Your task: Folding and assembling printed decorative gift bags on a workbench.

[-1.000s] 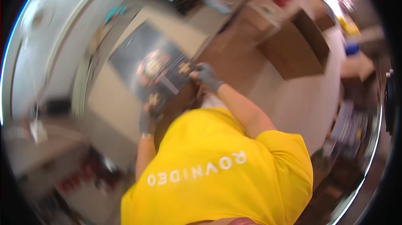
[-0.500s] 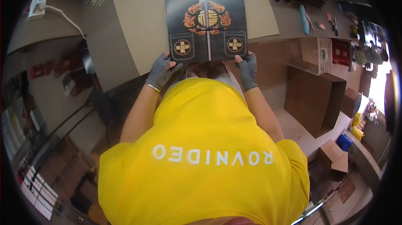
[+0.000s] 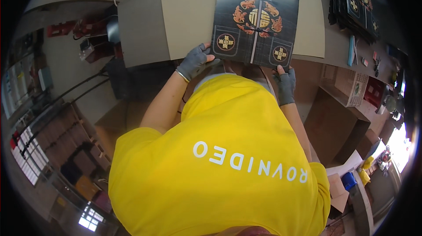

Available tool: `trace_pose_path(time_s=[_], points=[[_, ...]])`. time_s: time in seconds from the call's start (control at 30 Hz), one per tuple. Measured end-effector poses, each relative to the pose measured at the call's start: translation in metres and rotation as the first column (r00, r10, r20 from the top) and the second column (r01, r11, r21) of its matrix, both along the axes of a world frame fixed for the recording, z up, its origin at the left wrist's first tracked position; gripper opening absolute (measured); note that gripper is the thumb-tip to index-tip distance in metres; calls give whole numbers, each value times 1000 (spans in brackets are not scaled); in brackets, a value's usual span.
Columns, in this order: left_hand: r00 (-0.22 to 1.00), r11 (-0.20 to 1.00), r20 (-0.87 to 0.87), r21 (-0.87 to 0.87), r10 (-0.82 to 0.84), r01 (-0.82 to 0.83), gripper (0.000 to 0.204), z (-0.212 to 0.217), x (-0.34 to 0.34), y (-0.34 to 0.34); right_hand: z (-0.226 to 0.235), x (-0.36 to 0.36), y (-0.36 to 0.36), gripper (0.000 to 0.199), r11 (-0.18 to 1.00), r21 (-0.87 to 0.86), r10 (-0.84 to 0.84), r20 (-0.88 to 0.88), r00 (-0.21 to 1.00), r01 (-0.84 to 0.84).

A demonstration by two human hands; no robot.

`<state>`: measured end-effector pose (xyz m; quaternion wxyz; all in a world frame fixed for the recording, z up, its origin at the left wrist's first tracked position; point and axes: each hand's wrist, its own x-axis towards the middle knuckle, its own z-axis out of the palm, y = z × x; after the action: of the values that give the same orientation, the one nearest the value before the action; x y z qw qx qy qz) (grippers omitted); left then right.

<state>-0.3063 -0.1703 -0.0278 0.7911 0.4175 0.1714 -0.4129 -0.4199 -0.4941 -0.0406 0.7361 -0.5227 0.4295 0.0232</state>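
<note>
Gripping the near edge of a flat black printed sheet [image 3: 255,20], both gloved hands are at work. Left hand [image 3: 194,61] has fingers curled on the near left corner; right hand [image 3: 285,82] pinches the near right corner, its palm hidden. A yellow shirt [image 3: 220,161] blocks the table's near edge. That sheet, with orange-gold emblems, lies on a beige board [image 3: 189,12], its far end cut off. Far right, a stack of matching black sheets [image 3: 356,3]; a cardboard box [image 3: 334,126] sits right.

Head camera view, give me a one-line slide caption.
Gloved left hand and right hand grip the near edge of a flat dark printed carton.
</note>
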Motion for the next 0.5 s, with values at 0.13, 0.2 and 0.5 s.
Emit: trace_pose_path(time_s=[0.13, 0.2, 0.5], points=[[997, 999, 74, 34, -39, 36, 57, 10, 4, -6, 11, 6, -4, 31, 1000, -16, -10, 5, 1000, 11], [999, 990, 17, 133, -50, 48, 47, 21, 10, -13, 0, 0, -13, 29, 984, 173, -56, 143, 988, 31], [878, 894, 201, 220, -434, 391, 36, 48, 23, -22, 79, 35, -4, 23, 1000, -14, 7, 166, 986, -4]])
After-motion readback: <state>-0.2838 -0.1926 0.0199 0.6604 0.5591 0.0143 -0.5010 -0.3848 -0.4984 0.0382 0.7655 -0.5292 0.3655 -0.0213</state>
